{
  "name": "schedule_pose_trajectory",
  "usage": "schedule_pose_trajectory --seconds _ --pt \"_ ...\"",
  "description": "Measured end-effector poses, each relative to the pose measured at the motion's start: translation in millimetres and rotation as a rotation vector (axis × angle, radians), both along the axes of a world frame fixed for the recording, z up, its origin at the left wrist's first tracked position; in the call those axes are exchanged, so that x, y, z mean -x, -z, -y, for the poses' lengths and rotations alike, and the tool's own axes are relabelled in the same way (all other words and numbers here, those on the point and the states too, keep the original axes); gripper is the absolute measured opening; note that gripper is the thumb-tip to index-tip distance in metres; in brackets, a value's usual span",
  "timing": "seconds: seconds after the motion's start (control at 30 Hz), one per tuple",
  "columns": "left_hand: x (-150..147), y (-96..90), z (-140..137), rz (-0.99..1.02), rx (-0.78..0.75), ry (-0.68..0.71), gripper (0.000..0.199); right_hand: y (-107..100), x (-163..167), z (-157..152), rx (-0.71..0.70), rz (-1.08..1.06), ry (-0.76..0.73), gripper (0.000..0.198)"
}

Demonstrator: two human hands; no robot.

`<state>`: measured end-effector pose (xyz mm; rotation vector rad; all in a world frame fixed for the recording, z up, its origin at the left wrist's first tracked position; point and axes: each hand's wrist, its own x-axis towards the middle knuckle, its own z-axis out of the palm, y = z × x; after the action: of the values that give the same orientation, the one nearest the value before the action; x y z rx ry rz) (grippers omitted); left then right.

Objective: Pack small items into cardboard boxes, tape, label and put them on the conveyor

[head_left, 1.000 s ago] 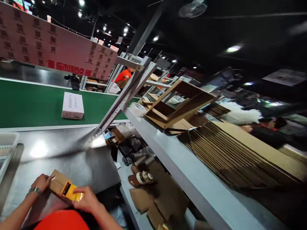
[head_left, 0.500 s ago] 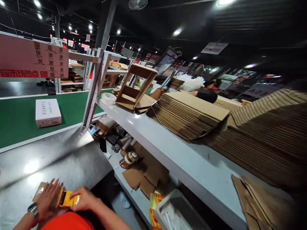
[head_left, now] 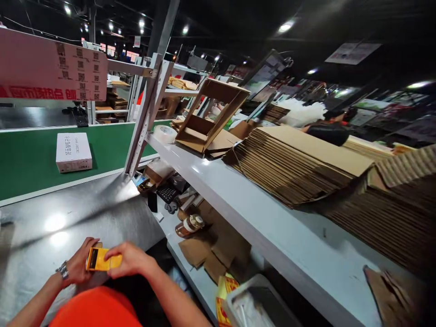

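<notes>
A: Fingers (head_left: 117,252) of the right hand (head_left: 131,261) curl over the near end of the yellow packet (head_left: 102,260), thumb and fingertips pinching it. The left hand (head_left: 79,268), a watch at its wrist, cups the packet's far end, fingers bent around it.

B: Location of the packet?

A: Between both hands, at the near edge of the steel worktable (head_left: 85,213), just above an orange garment at the bottom of the frame. Whether it rests on the steel or is held just clear cannot be told.

B: Surroundings?

A: A white box (head_left: 73,152) lies on the green conveyor belt (head_left: 30,159), well apart from the hands. To the right, a grey shelf (head_left: 259,213) carries a tape roll (head_left: 165,133), an open carton (head_left: 209,122) and a stack of flat cartons (head_left: 299,163). Cardboard scraps and a jar (head_left: 189,225) lie on the lower level.

B: Likely failure?

A: A judgement only: the packet sits at the table's edge in a light two-ended pinch. A slackened grip could let it slip into the gap between table and shelf, among the scraps. Its surface looks glossy, which would favour slipping.
</notes>
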<state>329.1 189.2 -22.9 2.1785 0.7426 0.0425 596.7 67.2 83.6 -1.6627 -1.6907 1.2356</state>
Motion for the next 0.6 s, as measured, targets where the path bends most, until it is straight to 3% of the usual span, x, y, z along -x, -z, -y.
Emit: schedule_pose_trajectory --seconds 0.13,0.23,0.3,0.4,0.6 --pt "14 -12.9 -8 0.016 0.019 -0.065 0.099 -35 4 -20 0.030 -0.004 -0.112 0.043" --pt "51 -20.8 -14 0.018 -0.009 -0.111 0.091 -54 -6 -26 0.060 0.018 -0.189 0.044" --pt "82 -21.3 -19 -0.025 -0.046 -0.160 0.093 -53 -9 -32 0.074 0.009 -0.194 0.041" --pt "130 -13.3 -24 -0.066 -0.110 -0.213 0.095 -31 10 -49 0.031 0.010 -0.231 0.037" --pt "189 20.0 -25 -0.271 -0.159 -0.344 0.099 36 100 -82 0.050 -0.014 -0.308 0.041"
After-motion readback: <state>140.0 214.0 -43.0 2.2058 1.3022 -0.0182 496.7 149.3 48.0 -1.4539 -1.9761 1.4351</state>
